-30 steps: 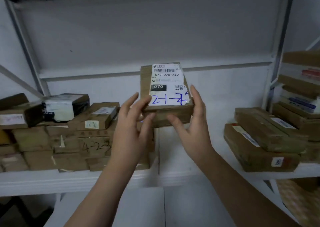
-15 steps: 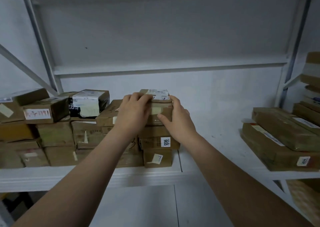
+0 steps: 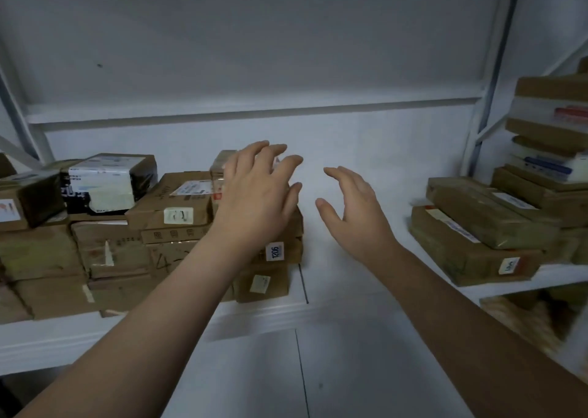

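A small brown cardboard parcel (image 3: 219,166) lies on top of a stack of parcels (image 3: 280,252) at the middle of the white shelf (image 3: 334,284). My left hand (image 3: 257,194) hovers in front of that parcel with spread, relaxed fingers and hides most of it. My right hand (image 3: 353,207) is to the right of the stack, open and empty, over bare shelf. Neither hand grips anything.
More brown parcels (image 3: 105,226) fill the shelf's left side, one wrapped in black and white (image 3: 105,182). Long flat parcels (image 3: 480,233) lie at the right, with a taller pile (image 3: 550,137) on the neighbouring rack. A white shelf post (image 3: 490,99) stands between them.
Both hands carried the labelled parcel down onto the middle stack, then let go of it. They have drawn back and apart, the right hand moving off to the right.
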Motion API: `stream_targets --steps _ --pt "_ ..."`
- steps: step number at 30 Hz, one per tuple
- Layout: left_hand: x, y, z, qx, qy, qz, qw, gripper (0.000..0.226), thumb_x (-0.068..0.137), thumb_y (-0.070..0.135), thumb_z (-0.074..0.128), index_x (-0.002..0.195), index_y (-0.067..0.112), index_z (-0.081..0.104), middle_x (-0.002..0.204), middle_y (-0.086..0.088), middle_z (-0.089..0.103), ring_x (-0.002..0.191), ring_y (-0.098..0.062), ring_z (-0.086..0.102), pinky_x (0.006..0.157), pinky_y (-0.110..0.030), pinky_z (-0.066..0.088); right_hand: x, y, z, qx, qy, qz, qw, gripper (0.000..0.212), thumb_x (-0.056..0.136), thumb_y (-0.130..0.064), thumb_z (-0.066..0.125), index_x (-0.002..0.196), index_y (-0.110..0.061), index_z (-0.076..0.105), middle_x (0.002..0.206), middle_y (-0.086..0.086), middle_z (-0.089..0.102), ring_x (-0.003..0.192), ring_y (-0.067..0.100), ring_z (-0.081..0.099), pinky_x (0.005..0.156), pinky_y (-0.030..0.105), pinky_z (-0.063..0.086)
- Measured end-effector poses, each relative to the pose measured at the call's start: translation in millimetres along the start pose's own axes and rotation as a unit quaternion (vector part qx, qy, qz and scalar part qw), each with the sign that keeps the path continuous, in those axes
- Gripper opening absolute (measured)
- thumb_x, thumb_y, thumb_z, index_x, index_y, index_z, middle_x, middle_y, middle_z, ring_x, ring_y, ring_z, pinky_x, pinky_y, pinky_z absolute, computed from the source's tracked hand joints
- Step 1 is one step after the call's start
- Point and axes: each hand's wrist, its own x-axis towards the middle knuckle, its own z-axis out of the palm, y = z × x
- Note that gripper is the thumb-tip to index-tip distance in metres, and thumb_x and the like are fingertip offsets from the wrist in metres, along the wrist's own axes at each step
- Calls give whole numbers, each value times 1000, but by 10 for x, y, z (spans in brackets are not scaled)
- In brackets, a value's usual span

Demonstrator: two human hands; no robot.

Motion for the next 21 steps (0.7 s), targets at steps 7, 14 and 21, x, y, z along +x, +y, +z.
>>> stream_targets --steps 7,14,21 --pt "117 905 492 -36 -23 89 995 34 85 24 67 116 11 64 124 -14 61 119 -38 52 97 -48 38 -371 850 -771 -114 31 59 991 40 93 -27 56 132 -20 52 144 2 45 134 20 36 102 24 24" --pt "233 2026 1122 -126 -74 100 984 36 82 22 70 116 12 65 120 -11 63 111 -34 57 92 -43 43 -711 1741 -1669 -147 27 156 976 37 93 -23 55 129 -15 54 136 4 51 127 24 42 104 35 34" --pt "321 2853 1898 -193 -192 -7 962 61 92 41 54 145 25 30 152 -12 29 132 -32 38 104 -44 39 -830 2420 -2125 -38 16 270 962 50 94 -30 54 140 -17 43 134 1 50 116 17 50 97 34 44"
